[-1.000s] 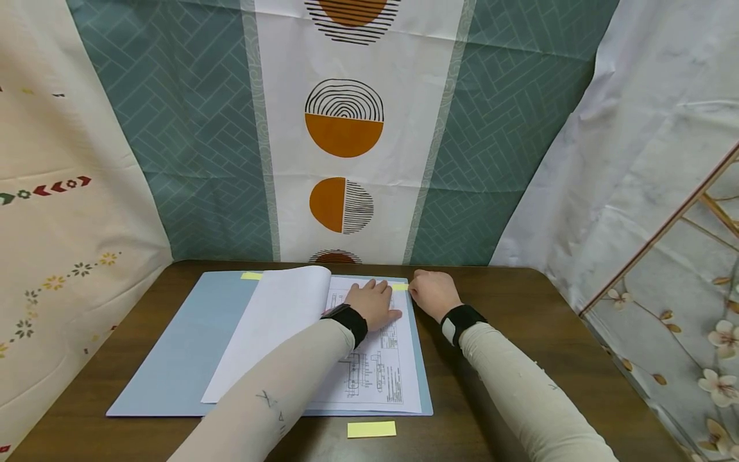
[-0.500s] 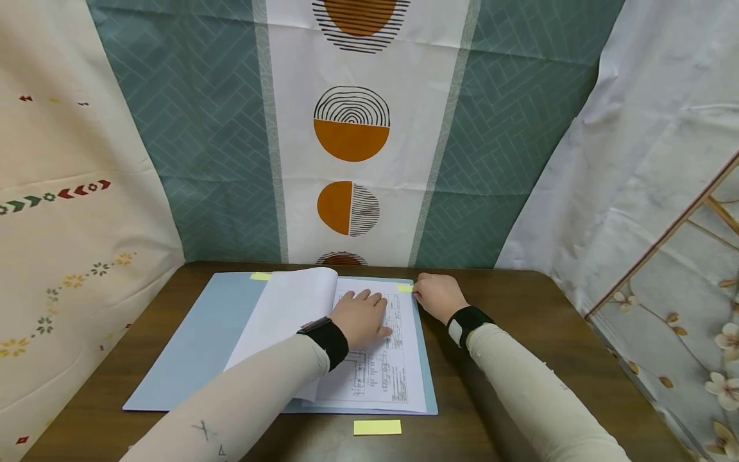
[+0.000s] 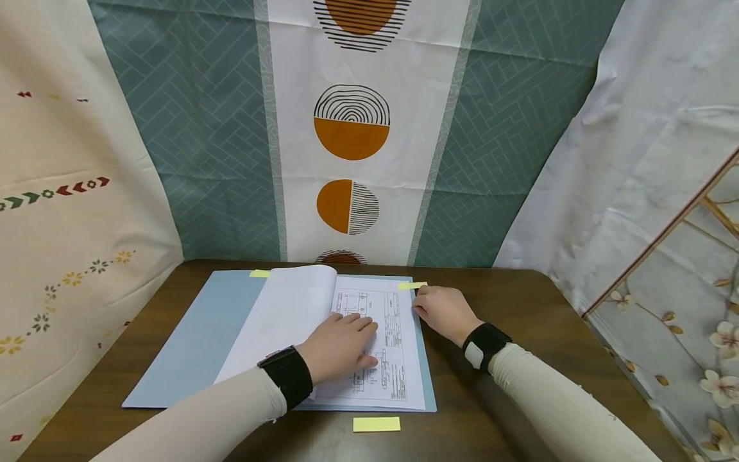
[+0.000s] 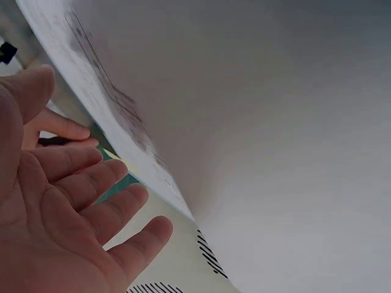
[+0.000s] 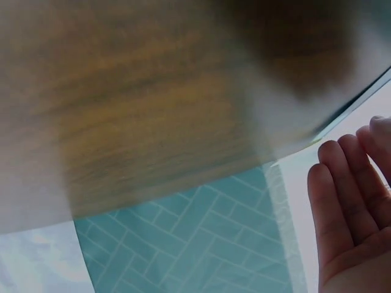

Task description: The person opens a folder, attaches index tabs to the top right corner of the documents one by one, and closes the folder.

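Observation:
In the head view, my left hand (image 3: 340, 350) lies with fingers extended over a printed technical drawing sheet (image 3: 398, 391). A turned white page (image 3: 277, 314) curves up beside it; in the left wrist view the palm and fingers (image 4: 91, 183) show spread. My right hand (image 3: 447, 314) is at the right edge of the light blue folder (image 3: 190, 340), its fingers loosely bent and nothing seen in them. Just above its knuckles, a yellow sticky strip (image 3: 411, 285) sits on the sheet's upper right, its end sticking out past the folder. In the right wrist view, the fingers (image 5: 342, 189) are lightly bent.
Another yellow strip (image 3: 376, 424) lies on the brown table (image 3: 519, 359) in front of the folder. A further yellow strip (image 3: 260, 273) shows at the folder's top left. Patterned cloths (image 3: 231, 128) hang behind and at both sides.
My left hand has slid left and toward me across the drawing. The right hand has drawn slightly back from the upper right yellow strip, whose outer end now shows.

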Available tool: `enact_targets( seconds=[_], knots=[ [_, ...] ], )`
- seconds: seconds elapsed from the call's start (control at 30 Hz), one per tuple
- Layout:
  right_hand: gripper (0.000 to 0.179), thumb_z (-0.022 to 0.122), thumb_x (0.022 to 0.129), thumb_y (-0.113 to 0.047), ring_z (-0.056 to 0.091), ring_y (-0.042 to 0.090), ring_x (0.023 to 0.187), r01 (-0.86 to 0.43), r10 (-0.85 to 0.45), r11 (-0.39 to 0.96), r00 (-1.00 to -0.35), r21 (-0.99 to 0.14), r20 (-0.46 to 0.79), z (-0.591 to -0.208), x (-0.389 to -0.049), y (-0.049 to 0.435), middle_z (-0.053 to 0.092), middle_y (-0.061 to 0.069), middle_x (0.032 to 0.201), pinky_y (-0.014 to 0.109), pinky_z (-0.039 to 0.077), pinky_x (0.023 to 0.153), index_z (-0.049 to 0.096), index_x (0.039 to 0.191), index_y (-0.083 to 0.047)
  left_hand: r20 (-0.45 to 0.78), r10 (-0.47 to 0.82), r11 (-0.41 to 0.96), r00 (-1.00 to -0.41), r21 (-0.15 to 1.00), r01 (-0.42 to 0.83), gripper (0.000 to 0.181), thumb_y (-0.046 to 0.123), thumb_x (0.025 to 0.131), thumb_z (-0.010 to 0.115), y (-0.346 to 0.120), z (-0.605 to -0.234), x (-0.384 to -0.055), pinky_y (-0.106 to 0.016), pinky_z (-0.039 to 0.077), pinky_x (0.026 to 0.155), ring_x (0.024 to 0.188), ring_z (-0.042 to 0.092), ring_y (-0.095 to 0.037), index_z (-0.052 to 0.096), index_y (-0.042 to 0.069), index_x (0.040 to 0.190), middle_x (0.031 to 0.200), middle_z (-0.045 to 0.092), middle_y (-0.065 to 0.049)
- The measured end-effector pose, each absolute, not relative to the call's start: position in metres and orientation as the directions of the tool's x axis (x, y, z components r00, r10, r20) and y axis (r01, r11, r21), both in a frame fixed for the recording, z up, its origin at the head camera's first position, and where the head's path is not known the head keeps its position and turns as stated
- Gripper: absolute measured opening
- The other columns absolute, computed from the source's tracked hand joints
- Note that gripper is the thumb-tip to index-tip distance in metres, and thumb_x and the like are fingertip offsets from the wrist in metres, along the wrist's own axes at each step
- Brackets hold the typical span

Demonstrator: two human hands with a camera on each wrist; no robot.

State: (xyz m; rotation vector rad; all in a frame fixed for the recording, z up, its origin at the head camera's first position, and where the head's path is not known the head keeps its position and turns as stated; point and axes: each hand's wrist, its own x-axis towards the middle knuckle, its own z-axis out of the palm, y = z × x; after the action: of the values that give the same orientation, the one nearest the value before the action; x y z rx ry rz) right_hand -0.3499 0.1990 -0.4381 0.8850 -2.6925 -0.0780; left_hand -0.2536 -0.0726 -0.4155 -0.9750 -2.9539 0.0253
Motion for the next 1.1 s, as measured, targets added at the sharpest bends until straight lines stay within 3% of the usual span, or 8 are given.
enact_targets(
  seconds=[0.17, 0.73, 1.1],
  knots=[
    [0.016, 0.093, 0.092, -0.015, 0.065, 0.014, 0.080, -0.620, -0.624, 0.775, -0.720, 0.125, 0.304, -0.435, -0.328, 0.204, 0.076, 0.000, 0.097, 0.032, 0.063, 0.082, 0.088, 0.107, -0.015, 0.018, 0.605, 0.796, -0.796, -0.018, 0.605, 0.070, 0.053, 0.101, 0.077, -0.081, -0.416, -0.238, -0.053, 0.045, 0.119, 0.147, 0.057, -0.028, 0.063, 0.011, 0.155, 0.156, 0.064, -0.006],
    [0.021, 0.097, 0.086, -0.013, 0.068, 0.009, 0.082, -0.707, -0.681, 0.704, -0.645, 0.065, 0.346, -0.439, -0.260, 0.218, 0.074, -0.007, 0.099, 0.030, 0.062, 0.075, 0.087, 0.104, -0.016, 0.009, 0.664, 0.747, -0.748, 0.053, 0.663, 0.067, 0.050, 0.097, 0.083, -0.088, -0.424, -0.205, -0.048, 0.050, 0.116, 0.138, 0.064, -0.028, 0.066, 0.013, 0.150, 0.149, 0.068, -0.005],
    [0.021, 0.096, 0.087, -0.011, 0.066, 0.007, 0.085, -0.759, -0.723, 0.651, -0.619, 0.000, 0.306, -0.439, -0.218, 0.225, 0.074, -0.008, 0.102, 0.028, 0.061, 0.076, 0.086, 0.105, -0.017, 0.041, 0.698, 0.715, -0.714, -0.003, 0.699, 0.055, 0.048, 0.093, 0.088, -0.088, -0.431, -0.199, -0.042, 0.058, 0.105, 0.128, 0.069, -0.022, 0.075, 0.017, 0.137, 0.139, 0.073, -0.001]
  ],
)
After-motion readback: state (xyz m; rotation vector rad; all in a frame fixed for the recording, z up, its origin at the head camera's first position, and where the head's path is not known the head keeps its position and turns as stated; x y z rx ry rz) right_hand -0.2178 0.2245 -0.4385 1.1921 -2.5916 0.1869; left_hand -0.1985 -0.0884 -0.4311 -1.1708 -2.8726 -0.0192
